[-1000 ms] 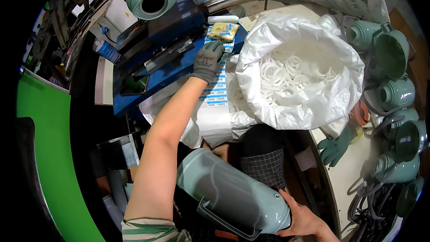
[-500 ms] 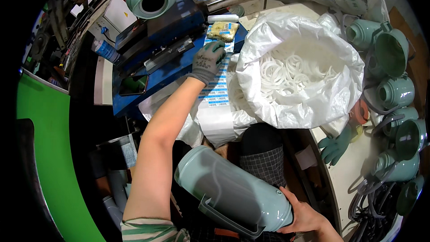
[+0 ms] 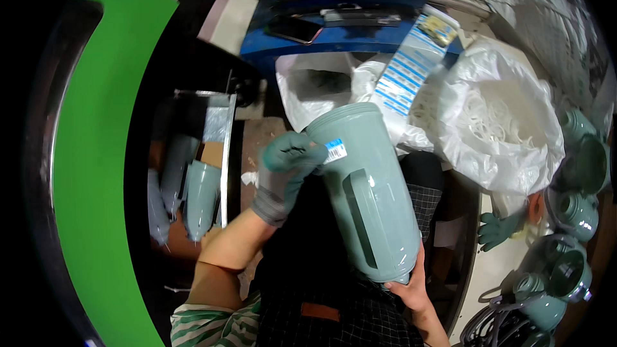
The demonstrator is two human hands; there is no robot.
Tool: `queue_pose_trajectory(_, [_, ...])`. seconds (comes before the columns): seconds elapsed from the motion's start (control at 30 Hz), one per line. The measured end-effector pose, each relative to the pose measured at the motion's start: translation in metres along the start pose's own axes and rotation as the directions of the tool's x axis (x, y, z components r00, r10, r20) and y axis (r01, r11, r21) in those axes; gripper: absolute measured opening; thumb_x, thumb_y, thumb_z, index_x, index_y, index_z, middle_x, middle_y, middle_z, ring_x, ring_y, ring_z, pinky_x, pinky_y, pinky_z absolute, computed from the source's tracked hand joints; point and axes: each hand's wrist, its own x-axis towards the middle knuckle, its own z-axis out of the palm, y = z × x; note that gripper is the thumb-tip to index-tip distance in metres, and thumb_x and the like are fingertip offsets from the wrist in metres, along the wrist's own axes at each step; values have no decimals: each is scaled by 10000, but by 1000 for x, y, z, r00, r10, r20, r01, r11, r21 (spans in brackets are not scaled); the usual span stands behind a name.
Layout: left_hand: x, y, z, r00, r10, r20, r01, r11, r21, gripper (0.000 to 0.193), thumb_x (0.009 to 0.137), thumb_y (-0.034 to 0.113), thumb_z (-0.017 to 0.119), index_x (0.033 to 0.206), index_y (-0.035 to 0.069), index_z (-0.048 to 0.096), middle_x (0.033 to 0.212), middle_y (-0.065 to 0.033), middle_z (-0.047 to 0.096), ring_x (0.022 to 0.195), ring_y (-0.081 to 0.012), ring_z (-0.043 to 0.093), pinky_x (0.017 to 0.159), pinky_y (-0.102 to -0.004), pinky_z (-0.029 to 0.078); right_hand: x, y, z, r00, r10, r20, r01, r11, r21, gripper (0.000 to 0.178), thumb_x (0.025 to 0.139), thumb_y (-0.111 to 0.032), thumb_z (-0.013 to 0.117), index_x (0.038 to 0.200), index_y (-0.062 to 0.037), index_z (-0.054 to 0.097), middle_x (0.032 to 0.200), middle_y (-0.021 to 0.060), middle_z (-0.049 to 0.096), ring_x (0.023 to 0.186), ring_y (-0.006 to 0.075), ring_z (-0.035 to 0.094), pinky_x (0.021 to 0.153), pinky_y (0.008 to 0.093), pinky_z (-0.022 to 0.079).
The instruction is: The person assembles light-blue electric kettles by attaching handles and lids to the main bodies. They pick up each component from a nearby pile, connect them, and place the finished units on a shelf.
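Observation:
A pale green thermos flask body (image 3: 376,212) with a side handle lies tilted across my lap, its open rim away from me. My bare right hand (image 3: 411,286) grips its lower end. My left hand (image 3: 289,157), in a grey and green glove, is closed at the flask's upper left side. Its fingertips pinch the edge of a small blue and white barcode label (image 3: 335,150), which lies against the flask wall. How much of the label is stuck down, I cannot tell. Beyond the flask hangs a sheet of similar labels (image 3: 407,77).
To the right stands a white sack (image 3: 463,154) of white rings (image 3: 491,119). Several green flask parts (image 3: 578,212) and a loose glove (image 3: 498,230) lie on the right-hand table. A phone (image 3: 294,29) rests on the blue bench (image 3: 257,45). More flask bodies (image 3: 202,199) sit in a bin at left.
My left hand has come back from the label sheet to the flask, bringing a label. The flask has turned more upright, its handle now facing up. The view has swung left.

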Motion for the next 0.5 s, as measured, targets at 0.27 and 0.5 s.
queue_pose_trajectory(0.27, [-20, -55, -38, 997, -73, -36, 70, 995, -70, 133, 917, 38, 765, 1021, -6, 694, 891, -67, 703, 718, -116, 677, 640, -236, 556, -6, 12, 22, 995, -97, -3, 95, 974, -205, 1327, 728, -137, 889, 1655, -46, -56, 1609, 193, 298, 1439, 304, 404, 1190, 462, 348])
queue_pose_trajectory(0.5, [-18, -53, -52, 996, -78, -31, 84, 948, 306, 281, 825, 110, 851, 1023, -8, 690, 886, -90, 699, 710, -178, 662, 663, -307, 568, -7, 15, 33, 988, -151, -36, 118, 883, -454, 1316, 710, -132, 887, 1664, -77, -18, 1610, 170, 313, 1443, 302, 397, 1190, 462, 341])
